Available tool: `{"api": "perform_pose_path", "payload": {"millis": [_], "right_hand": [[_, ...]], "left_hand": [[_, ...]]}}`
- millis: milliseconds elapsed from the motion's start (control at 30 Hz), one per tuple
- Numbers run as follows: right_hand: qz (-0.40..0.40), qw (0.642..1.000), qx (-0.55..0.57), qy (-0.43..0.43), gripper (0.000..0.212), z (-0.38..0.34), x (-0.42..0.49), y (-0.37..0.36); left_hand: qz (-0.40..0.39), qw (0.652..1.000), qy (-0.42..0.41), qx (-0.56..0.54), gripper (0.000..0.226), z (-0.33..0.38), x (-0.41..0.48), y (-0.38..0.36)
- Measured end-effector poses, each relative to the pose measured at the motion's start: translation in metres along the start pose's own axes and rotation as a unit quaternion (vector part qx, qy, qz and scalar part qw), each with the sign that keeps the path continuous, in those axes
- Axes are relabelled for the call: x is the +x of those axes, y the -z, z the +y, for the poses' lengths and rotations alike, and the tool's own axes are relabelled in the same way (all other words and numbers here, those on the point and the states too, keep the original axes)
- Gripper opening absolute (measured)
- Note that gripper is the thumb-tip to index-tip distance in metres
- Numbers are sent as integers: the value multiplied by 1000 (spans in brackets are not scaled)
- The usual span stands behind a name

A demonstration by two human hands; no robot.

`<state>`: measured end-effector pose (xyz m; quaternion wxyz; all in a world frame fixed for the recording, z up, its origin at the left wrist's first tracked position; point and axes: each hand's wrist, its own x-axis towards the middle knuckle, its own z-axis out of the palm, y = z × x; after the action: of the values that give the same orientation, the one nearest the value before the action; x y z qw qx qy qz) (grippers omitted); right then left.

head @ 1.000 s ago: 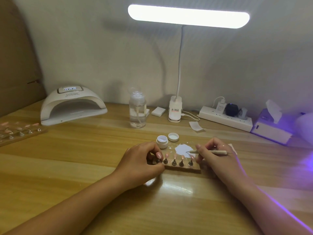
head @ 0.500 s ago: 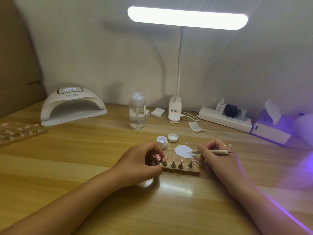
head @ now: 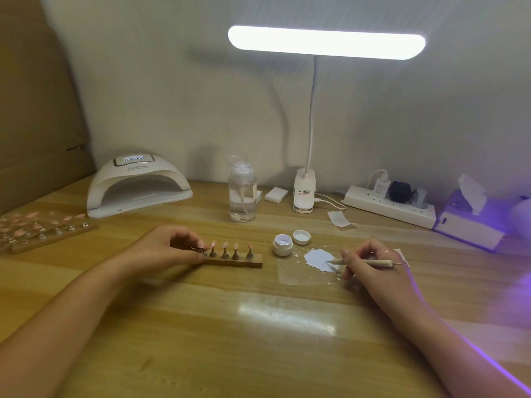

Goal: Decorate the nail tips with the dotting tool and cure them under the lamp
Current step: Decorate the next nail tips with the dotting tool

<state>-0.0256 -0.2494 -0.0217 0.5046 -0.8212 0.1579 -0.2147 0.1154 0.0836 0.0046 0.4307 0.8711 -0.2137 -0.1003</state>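
Pale wooden table (head: 172,326) fills your view, set against a plain white wall, with a brown cardboard panel (head: 34,110) standing at the far left. Your left hand (head: 161,251) rests on the table with its fingers curled together, thumb and fingertips pinching the left end of a narrow wooden strip (head: 244,264). That strip lies flat in front of you and carries 5 small metal stands in a row, each topped with a pink tip. These nail tips (head: 225,244) stand upright, and the leftmost is partly hidden by your fingers.

Your right hand (head: 373,268) is well apart from the strip, off to its right. It pinches the dotting tool (head: 365,262) like a pen between thumb and forefinger, with the other fingers curled under. The tool lies almost level, its tip touching the right edge of a white paint puddle (head: 316,257) spread on a clear sheet (head: 298,275). Just beyond the sheet's far left corner sits a small open white jar (head: 282,245), with its lid (head: 301,237) beside it.

At the back left stands the white curing lamp (head: 138,188), its opening facing you. In front of it, at your far left, a second board (head: 48,234) holds more pink tips. Along the wall you have a clear pump bottle (head: 242,193), a lit desk lamp (head: 326,43) on a clip base, a power strip (head: 388,206) with plugs in it, and a tissue box (head: 468,228) tinted by violet light.
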Motion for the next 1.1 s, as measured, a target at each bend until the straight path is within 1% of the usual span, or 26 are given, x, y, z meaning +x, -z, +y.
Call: {"api": "perform_pose_path", "payload": {"millis": [67, 133, 233, 300, 367, 433, 500, 533, 600, 667, 700, 733, 800, 833, 867, 900, 1000, 1100], "right_hand": [[1, 1000, 4, -3, 25, 0, 0, 0], [5, 1000, -6, 3, 25, -1, 0, 1], [-9, 1000, -9, 3, 27, -1, -1, 0], [4, 1000, -8, 7, 27, -1, -1, 1], [-1, 1000, -24, 13, 27, -2, -2, 1], [-15, 1000, -21, 10, 27, -3, -2, 0], [-7, 1000, -10, 8, 26, -3, -2, 0], [-4, 1000, -12, 8, 25, -3, -1, 0], [-11, 1000, -27, 4, 26, -4, -1, -1], [-17, 1000, -25, -4, 27, -4, -1, -1], [-12, 1000, -14, -7, 27, -5, -1, -1], [-3, 1000, -9, -8, 27, -6, -2, -1], [4, 999, -34, 3, 27, -7, -3, 0], [-5, 999, -49, 7, 28, -8, -4, 0], [-13, 998, -57, 7, 29, -9, -4, -1], [-15, 998, -56, 7, 29, -9, -5, -1], [2, 999, -51, 10, 27, -8, -4, 1], [-15, 998, -57, 11, 27, -9, -5, -1]], "left_hand": [[29, 1000, -4, -4, 13, -2, 2, -4], [70, 997, -11, 7, 17, -3, 4, -10], [128, 986, -32, 100, 20, -2, 5, -18], [139, 974, -64, 167, 17, 0, 2, -17], [151, 965, -84, 199, 14, 3, -2, -14], [184, 957, -105, 198, 16, 8, -5, -10], [222, 951, -140, 163, 17, 19, -8, -11], [227, 950, -163, 137, 16, 27, -11, -15], [197, 955, -206, 80, 11, 47, -16, -34], [130, 964, -230, 24, 8, 65, -17, -67], [89, 969, -231, 10, 11, 71, -17, -84], [45, 972, -229, 13, 14, 77, -15, -99], [-38, 973, -221, 53, 17, 86, -8, -121], [-61, 971, -218, 72, 16, 88, -4, -128], [-65, 971, -215, 82, 15, 89, -1, -132], [-50, 973, -211, 82, 15, 88, 2, -135], [17, 976, -208, 68, 20, 83, 3, -142], [26, 977, -204, 62, 23, 79, 2, -143]]}}
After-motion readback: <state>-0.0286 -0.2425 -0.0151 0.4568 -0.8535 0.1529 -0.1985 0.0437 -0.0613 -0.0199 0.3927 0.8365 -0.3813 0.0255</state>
